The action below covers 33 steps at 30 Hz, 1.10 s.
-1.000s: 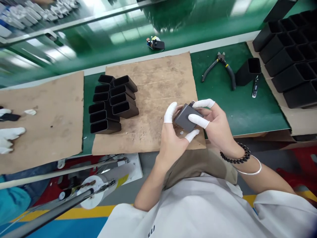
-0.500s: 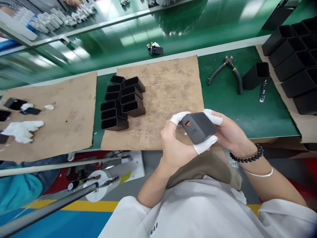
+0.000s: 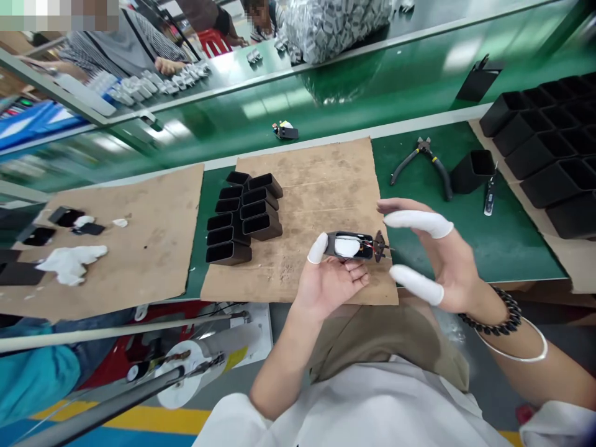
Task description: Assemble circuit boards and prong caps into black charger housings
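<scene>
My left hand (image 3: 326,285) grips a black plastic housing (image 3: 365,249) above the front of the middle cardboard sheet. Its open side faces up and shows a white pad (image 3: 346,247) inside. Thin wires and a small dark plate (image 3: 380,246) stick out of its right end. To the right of that plate, my right hand (image 3: 449,264) is open and holds nothing, thumb and fingers spread apart. White finger cots cover some fingertips on both hands. Several black rectangular sleeves (image 3: 263,225) stand in two rows left of my left hand.
Cutting pliers (image 3: 423,149), a single black sleeve (image 3: 468,172) and a small knife (image 3: 490,197) lie on the green mat at right. More sleeves (image 3: 535,155) fill the right edge. A small circuit assembly (image 3: 285,130) sits behind the cardboard (image 3: 321,180). Other people work across the bench.
The housing has turned in my left hand, so its open side with the white pad now shows. My right hand has let go and moved right, fingers spreading. The view has tilted upward.
</scene>
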Motion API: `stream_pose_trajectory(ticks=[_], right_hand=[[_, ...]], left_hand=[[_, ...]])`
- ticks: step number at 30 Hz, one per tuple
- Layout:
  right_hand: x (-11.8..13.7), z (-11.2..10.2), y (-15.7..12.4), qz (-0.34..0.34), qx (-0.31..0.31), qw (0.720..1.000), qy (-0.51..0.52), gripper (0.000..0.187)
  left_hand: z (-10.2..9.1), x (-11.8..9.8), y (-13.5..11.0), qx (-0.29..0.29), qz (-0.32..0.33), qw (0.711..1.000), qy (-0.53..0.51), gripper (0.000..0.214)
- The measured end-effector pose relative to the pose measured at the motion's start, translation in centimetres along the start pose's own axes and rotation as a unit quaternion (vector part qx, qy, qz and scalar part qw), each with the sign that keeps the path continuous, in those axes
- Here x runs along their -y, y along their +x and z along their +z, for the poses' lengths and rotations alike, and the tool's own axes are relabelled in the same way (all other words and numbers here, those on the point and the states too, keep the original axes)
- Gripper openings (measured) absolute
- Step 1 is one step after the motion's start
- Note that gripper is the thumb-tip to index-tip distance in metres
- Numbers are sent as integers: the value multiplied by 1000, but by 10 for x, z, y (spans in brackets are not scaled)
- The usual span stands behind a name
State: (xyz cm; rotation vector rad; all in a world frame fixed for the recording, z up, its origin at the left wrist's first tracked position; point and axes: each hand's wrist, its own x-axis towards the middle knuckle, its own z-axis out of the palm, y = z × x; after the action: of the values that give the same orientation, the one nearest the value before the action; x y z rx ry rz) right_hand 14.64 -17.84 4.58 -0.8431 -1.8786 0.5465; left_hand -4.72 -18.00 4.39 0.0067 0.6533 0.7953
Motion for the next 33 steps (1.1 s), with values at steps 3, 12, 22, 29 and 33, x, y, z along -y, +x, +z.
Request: stream_pose_trajectory(ticks=[3, 12, 22, 29, 33], right_hand=[[7, -1, 14, -12, 101, 992, -74, 55], [-93, -15, 182, 157, 136, 918, -339, 32], [-155, 66, 293, 254, 61, 837, -481, 47], [-139, 206, 329, 84, 267, 874, -398, 54], [-134, 237, 334, 47, 293, 869, -395, 42]], left_hand=[[-4, 0, 1, 2, 54, 997, 59, 50], [-42, -12, -22, -96, 336, 797, 493, 43], [-79, -23, -22, -85, 399, 698, 588, 27], [-79, -21, -21, -118, 435, 675, 584, 25], [-76, -21, -21, -120, 433, 680, 580, 25]])
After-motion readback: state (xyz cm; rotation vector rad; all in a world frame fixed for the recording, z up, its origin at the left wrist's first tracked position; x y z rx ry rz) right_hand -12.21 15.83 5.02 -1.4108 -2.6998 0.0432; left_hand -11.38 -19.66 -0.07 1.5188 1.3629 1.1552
